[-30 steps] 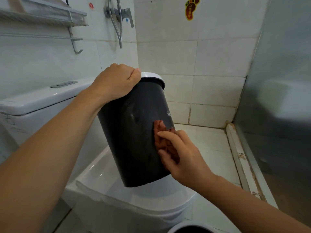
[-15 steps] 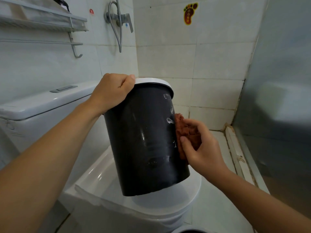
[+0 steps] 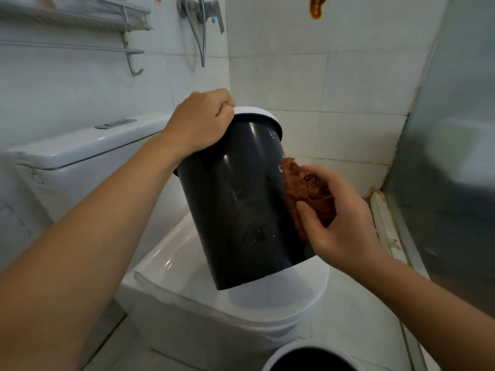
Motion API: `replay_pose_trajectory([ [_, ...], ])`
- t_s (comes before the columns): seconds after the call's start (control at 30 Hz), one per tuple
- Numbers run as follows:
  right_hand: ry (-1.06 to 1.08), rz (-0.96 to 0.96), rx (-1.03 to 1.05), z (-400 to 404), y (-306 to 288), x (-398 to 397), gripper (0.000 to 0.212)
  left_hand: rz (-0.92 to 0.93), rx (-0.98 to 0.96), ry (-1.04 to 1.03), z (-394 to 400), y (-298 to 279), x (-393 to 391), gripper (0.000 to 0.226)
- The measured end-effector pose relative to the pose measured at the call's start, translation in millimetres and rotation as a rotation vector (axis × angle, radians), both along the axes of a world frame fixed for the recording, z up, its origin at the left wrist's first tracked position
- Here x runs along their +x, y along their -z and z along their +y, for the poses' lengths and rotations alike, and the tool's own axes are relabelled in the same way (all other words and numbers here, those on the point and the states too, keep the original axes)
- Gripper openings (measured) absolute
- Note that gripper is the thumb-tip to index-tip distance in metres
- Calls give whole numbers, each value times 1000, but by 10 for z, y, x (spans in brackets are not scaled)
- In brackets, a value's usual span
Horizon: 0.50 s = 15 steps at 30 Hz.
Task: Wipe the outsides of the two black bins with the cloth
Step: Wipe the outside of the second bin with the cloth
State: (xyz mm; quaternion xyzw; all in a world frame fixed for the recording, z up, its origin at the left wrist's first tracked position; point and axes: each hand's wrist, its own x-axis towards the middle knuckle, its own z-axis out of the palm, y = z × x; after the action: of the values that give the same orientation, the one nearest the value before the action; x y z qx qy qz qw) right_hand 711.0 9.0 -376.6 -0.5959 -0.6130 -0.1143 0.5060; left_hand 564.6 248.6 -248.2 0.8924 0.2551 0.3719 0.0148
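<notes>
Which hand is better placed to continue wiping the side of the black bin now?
The right hand. It grips the cloth against the black bin's right side. The left hand is busy holding the bin's white rim above the toilet lid.

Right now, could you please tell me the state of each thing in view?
Black bin: held tilted above the toilet.
Left hand: grips the bin's rim.
Right hand: presses the cloth to the bin's side.
Cloth: bunched.
Toilet lid: closed.
Second bin: below, only its rim showing.
</notes>
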Motion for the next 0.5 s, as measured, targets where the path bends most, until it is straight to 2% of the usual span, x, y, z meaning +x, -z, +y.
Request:
replay_pose_trajectory([
  [0.1, -73, -222, -42, -87, -25, -234, 62, 13, 47, -79, -12, 41, 67, 31],
  [0.2, -59, -407, -121, -80, 43, -480, 63, 27, 89, -103, -8, 62, 115, 27],
  [0.27, -26, -451, -151, -31, 101, -541, 63, 22, 107, -88, -8, 61, 132, 28],
  [0.4, 38, -326, -191, 58, 91, -356, 61, 5, 142, -87, -3, 56, 130, 28],
  [0.5, 114, -91, -194, 151, 80, -111, 55, -11, 166, -74, 27, 83, 128, 28],
])
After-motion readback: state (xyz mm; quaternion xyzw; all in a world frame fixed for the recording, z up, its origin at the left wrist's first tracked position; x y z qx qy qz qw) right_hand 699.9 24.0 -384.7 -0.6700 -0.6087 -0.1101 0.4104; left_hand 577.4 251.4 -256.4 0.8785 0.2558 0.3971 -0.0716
